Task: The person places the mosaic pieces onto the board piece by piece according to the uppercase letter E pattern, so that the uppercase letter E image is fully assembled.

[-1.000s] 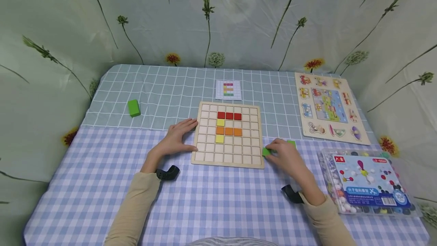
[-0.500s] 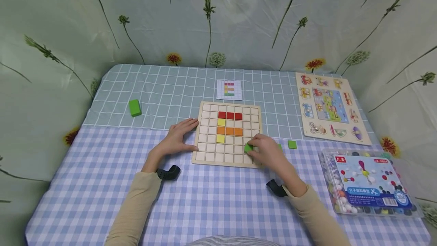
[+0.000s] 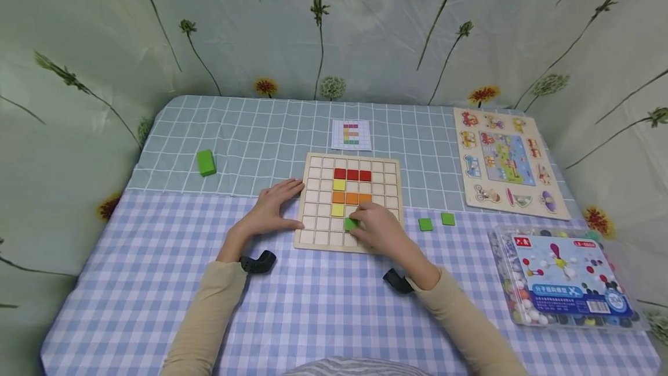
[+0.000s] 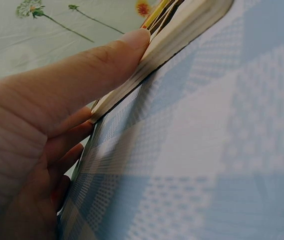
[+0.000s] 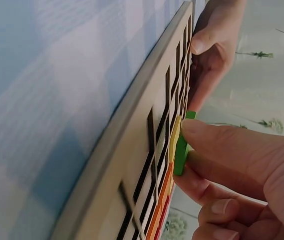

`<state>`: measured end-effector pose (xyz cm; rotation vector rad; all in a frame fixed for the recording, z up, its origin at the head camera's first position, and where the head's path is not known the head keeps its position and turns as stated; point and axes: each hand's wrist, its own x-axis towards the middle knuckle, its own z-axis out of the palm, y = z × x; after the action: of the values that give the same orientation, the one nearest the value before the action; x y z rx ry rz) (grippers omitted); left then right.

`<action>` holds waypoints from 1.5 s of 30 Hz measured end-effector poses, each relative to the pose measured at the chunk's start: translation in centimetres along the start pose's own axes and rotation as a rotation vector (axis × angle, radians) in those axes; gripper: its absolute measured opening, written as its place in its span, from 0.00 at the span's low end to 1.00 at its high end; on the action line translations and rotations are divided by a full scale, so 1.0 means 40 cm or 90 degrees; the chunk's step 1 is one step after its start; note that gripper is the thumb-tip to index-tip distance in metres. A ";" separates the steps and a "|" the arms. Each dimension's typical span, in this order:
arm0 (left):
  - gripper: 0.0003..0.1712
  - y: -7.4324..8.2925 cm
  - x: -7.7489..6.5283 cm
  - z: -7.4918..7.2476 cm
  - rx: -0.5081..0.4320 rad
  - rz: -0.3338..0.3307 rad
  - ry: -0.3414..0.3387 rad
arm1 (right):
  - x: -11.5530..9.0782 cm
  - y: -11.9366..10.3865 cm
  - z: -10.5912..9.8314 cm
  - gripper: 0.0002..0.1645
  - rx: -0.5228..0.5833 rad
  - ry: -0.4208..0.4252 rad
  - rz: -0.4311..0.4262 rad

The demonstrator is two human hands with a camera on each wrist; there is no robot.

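Note:
A square wooden grid board [image 3: 319,235] lies on the table, with red tiles [image 3: 352,175], yellow tiles [image 3: 337,210] and orange tiles [image 3: 352,197] set in some cells. My right hand [image 3: 383,230] pinches a green square tile [image 5: 183,152] between thumb and fingertips, tilted just over the board's lower middle cells, below the orange row. My left hand [image 3: 268,212] rests against the board's left edge, thumb and fingers spread; in the left wrist view the thumb [image 4: 97,62] touches the board's side. Two loose green tiles [image 3: 425,224] lie right of the board.
A pattern card [image 3: 351,134] with a coloured grid lies behind the board. Far left is a green block or stack [image 3: 206,162]. A picture puzzle board [image 3: 472,191] lies at the back right, and a clear plastic case [image 3: 569,277] of coloured balls in front of it.
My right hand has carried the green tile from beside the board's right edge leftward over the grid. Two green tiles stay behind on the cloth. The left hand has kept its place.

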<state>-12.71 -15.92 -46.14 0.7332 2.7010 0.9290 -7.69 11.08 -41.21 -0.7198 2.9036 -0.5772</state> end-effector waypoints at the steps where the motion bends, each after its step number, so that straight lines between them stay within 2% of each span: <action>1: 0.54 0.000 0.001 0.000 0.000 0.000 0.000 | 0.003 -0.004 0.001 0.12 0.000 -0.003 0.000; 7: 0.55 0.001 0.006 -0.004 0.003 0.006 -0.001 | 0.015 -0.013 0.011 0.11 0.009 0.012 -0.004; 14: 0.55 0.005 0.008 -0.010 0.003 0.014 0.002 | 0.028 -0.014 0.026 0.14 0.008 0.020 -0.008; 21: 0.54 0.001 0.009 -0.006 0.005 0.006 0.001 | 0.042 -0.022 0.038 0.11 0.009 0.043 -0.033; 30: 0.54 0.003 0.007 -0.003 0.002 -0.001 0.005 | 0.051 -0.035 0.043 0.10 0.005 0.042 -0.042; 36: 0.55 0.002 0.002 0.000 0.000 -0.002 0.003 | 0.027 -0.022 0.029 0.11 0.028 0.050 -0.013; 45: 0.54 -0.001 -0.002 0.001 0.000 -0.005 0.002 | -0.034 0.053 -0.002 0.13 0.046 0.119 0.024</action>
<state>-12.65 -15.96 -46.18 0.7223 2.7044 0.9283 -7.41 13.50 -41.94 -0.6323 3.0386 -0.7805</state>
